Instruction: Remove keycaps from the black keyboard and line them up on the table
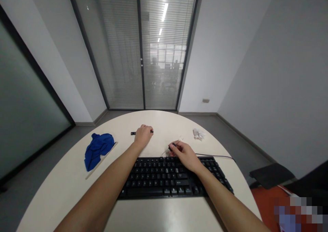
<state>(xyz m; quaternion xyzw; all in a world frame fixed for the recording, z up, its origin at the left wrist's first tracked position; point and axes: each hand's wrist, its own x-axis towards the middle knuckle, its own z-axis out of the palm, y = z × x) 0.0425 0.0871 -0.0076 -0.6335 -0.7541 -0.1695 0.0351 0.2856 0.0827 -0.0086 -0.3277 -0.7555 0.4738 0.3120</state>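
1. Two bare hands reach across a long black plastic keyboard (159,178); the right hand (187,154) pinches a small, dark, blocky piece (172,146) beyond its far edge.
2. The left hand (143,136) curls over a cream tabletop (143,215) beside a small black piece (133,133); its grip cannot be told.
3. Fingertip handling seems under way; the next move likely calls for a steady pinch.

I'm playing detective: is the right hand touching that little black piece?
Touching: the head view shows the right hand pinching the little black piece between thumb and fingers.
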